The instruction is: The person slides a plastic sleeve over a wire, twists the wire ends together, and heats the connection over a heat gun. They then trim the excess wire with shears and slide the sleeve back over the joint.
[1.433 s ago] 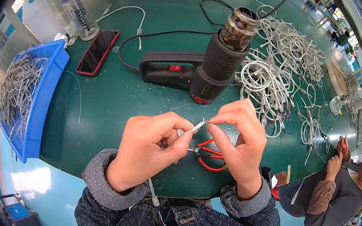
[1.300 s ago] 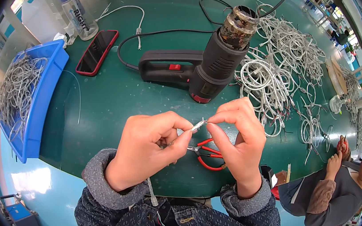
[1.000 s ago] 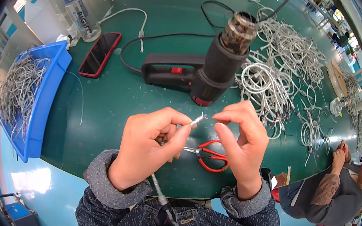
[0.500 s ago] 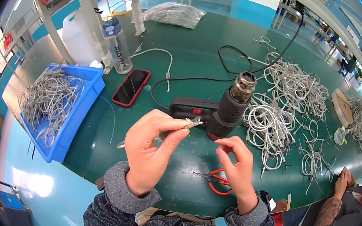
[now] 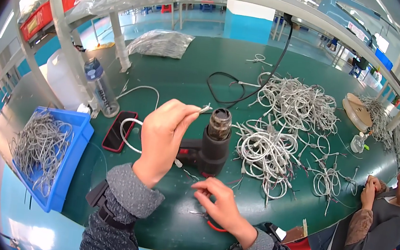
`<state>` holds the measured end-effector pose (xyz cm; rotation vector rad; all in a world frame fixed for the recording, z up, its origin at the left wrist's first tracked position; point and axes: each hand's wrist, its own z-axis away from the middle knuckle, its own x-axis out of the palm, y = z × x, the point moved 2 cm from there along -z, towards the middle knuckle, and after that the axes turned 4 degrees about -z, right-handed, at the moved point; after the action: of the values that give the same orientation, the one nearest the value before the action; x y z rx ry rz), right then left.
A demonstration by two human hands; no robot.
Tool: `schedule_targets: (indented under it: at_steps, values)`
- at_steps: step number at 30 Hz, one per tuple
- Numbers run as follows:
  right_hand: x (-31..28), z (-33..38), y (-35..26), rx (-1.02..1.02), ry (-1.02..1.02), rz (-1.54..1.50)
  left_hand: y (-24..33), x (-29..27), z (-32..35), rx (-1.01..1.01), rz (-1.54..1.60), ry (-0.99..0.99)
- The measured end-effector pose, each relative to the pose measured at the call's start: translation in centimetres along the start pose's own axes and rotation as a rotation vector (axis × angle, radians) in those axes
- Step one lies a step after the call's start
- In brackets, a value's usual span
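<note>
My left hand (image 5: 163, 138) is raised and pinches a thin grey cable, whose end (image 5: 205, 109) sits just left of the nozzle of a black heat gun (image 5: 211, 146) lying on the green table (image 5: 180, 81). The cable loops down behind that hand. My right hand (image 5: 219, 205) hovers low near the table's front edge, fingers loosely spread, holding nothing that I can see. Red-handled scissors (image 5: 214, 227) lie partly hidden under it.
A blue bin (image 5: 69, 159) of grey cables stands at the left. A dark phone (image 5: 118, 131) and a clear bottle (image 5: 101, 88) lie beyond it. Piles of coiled grey cables (image 5: 287, 120) cover the right side. A person (image 5: 381, 215) sits at the right edge.
My right hand let go of the cable and dropped toward the scissors. My left hand lifted the cable end up to the heat gun's nozzle. My head view tilted up.
</note>
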<state>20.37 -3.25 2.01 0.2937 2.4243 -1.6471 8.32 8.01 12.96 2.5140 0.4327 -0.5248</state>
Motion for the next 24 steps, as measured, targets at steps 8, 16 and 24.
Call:
schedule_targets:
  at_steps: [8, 16, 24]
  values:
    - [0.2, 0.2, -0.4, 0.010, -0.057, -0.045, 0.1, 1.0, -0.6, 0.055, -0.039, 0.017]
    - [0.4, 0.2, 0.0, 0.047, -0.106, -0.041, 0.2, 1.3, -0.2, 0.131, -0.099, 0.039]
    - [0.6, 0.3, -0.2, 0.053, -0.149, -0.048, 0.4, 1.3, -0.3, 0.103, -0.100, 0.051]
